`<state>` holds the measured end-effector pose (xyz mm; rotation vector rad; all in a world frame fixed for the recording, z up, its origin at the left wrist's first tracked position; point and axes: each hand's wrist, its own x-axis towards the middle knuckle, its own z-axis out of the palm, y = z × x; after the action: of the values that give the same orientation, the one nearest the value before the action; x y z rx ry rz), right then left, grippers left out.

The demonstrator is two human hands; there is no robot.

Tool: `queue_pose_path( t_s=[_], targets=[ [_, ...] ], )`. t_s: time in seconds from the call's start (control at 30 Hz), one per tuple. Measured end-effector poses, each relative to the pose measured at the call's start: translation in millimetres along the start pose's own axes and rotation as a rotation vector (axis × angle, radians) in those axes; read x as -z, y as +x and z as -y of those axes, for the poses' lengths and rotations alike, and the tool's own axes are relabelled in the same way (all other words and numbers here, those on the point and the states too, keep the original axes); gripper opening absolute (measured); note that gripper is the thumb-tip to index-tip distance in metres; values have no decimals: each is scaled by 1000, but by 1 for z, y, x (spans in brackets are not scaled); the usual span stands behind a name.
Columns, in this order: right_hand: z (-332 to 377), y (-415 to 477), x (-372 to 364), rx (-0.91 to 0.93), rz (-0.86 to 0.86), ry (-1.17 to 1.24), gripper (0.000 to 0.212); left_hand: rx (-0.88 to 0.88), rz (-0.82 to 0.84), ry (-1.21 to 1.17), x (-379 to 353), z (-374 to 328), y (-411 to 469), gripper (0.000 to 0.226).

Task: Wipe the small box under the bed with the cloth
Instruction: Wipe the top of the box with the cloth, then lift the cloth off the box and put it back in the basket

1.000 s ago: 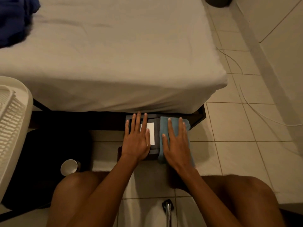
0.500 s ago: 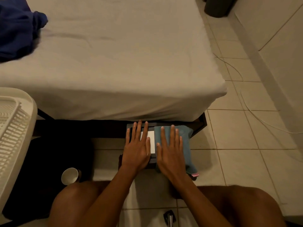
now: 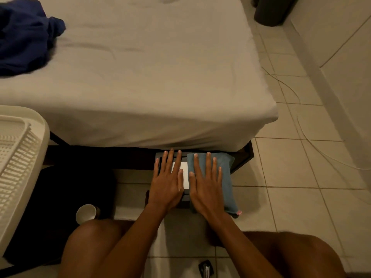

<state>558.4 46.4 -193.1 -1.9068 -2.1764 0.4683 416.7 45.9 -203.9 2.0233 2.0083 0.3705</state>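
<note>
**Both hands flat on the box at the bed edge**

The small box [image 3: 185, 194] sits on the floor tiles [image 3: 291, 197] right in front of my knees. Its far end is just under the edge of the bed [image 3: 140, 77]. It is dark grey with a white label [image 3: 184, 167] on top, and the label's long side runs away from me towards the bed. I can't tell the box's own long axis, because its right part is covered.

My left hand [image 3: 167, 183] lies flat on the lid's left part with straight fingers pointing at the bed, gripping nothing. My right hand [image 3: 206, 187] presses flat on the blue cloth [image 3: 224, 171], fingers spread and straight, not pinching it. The folded cloth's long axis runs near to far, and its near end hangs past the box front.

A cup [image 3: 86, 214] lies on its side by my left knee. A white rack [image 3: 20, 157] is at far left.
</note>
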Motion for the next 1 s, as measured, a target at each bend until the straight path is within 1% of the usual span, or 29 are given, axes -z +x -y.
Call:
queue_pose_path(
  t_s=[0.1, 0.2, 0.27, 0.33, 0.37, 0.43, 0.5, 0.57, 0.67, 0.77, 0.83, 0.9, 1.0],
  targets=[
    [1, 0, 3, 35, 29, 56, 63, 8, 11, -12, 2, -1, 0, 59],
    [-12, 4, 18, 64, 68, 295, 54, 20, 52, -26, 8, -3, 1, 62],
    [-31, 10, 35, 14, 10, 399, 53, 25, 81, -57, 13, -4, 3, 66],
    [-54, 21, 51, -90, -103, 405, 51, 27, 83, -113, 20, -7, 8, 65],
    [-65, 29, 58, -136, -112, 390, 49, 34, 76, -146, 23, -9, 10, 62],
    [-80, 46, 68, -166, 2, 345, 48, 68, 45, -207, 29, -13, 14, 55],
    [-90, 60, 72, -115, 153, 303, 50, 81, -7, -245, 33, -19, 19, 50],
    [-100, 71, 74, -67, 242, 294, 51, 62, -24, -272, 37, -29, 25, 45],
    [-111, 80, 78, -67, 296, 268, 47, 15, -24, -270, 40, -41, 37, 33],
    [-116, 89, 82, -78, 338, 249, 44, 58, -9, -296, 45, -46, 49, 24],
    [-117, 95, 85, -45, 391, 230, 44, 122, 15, -299, 48, -47, 56, 22],
    [-116, 100, 88, 11, 430, 208, 41, 161, 73, -274, 54, -48, 61, 24],
    [-117, 102, 90, 39, 419, 173, 34, 146, 163, -271, 59, -45, 69, 23]
  ],
)
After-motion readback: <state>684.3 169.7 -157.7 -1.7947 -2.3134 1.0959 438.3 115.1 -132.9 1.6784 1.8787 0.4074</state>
